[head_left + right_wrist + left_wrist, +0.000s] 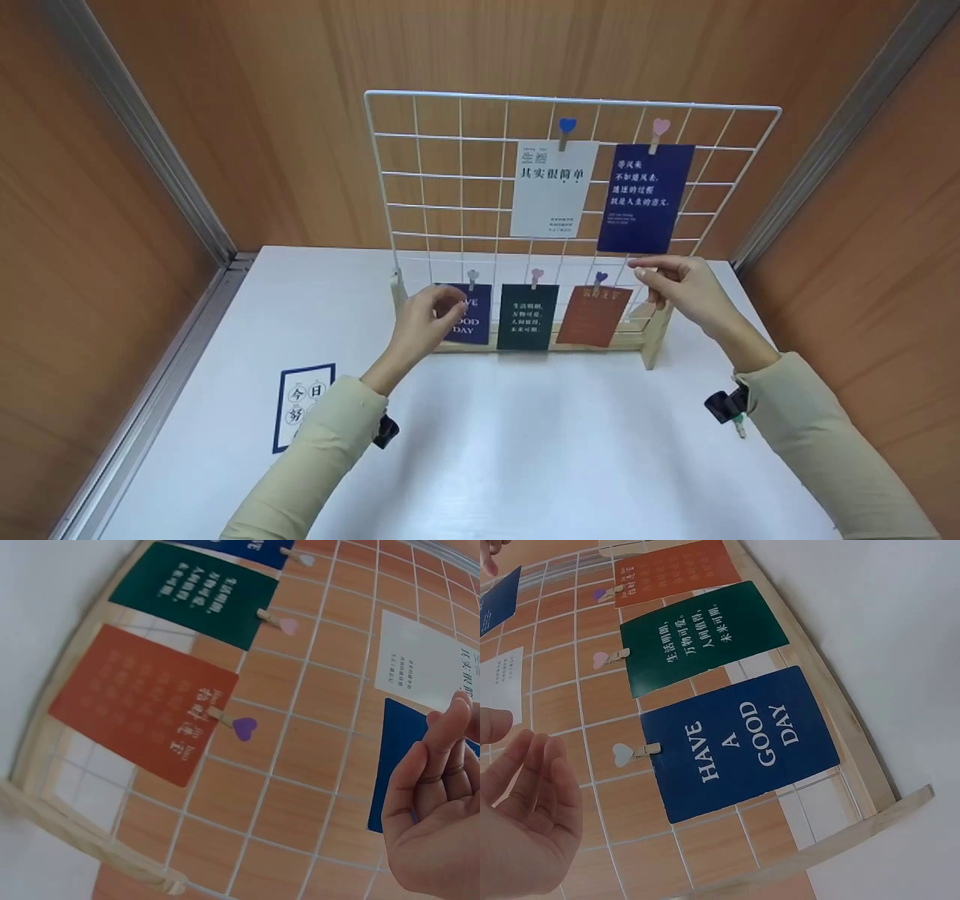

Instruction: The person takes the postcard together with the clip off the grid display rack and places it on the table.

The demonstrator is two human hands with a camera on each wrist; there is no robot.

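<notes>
My left hand [425,324] hovers in front of the navy "HAVE A GOOD DAY" card [742,746], fingers loosely bent with nothing between them. Beside the lower right of the white wire grid [442,176], my right hand [694,292] is raised just below the upper navy card [645,199]. Its thumb and forefinger are near each other, and no object shows between them. The white card [553,195] hangs left of that navy one. Along the lower row, a green card [528,319] and an orange card [139,705] hang from small heart-topped clips, such as the purple-heart clip [241,727].
The grid stands in a wooden base [656,345] on the white table [480,450]. A blue-framed card [304,382] lies at the left, partly behind my left sleeve. Wood-panelled walls [262,135] close in the back and both sides.
</notes>
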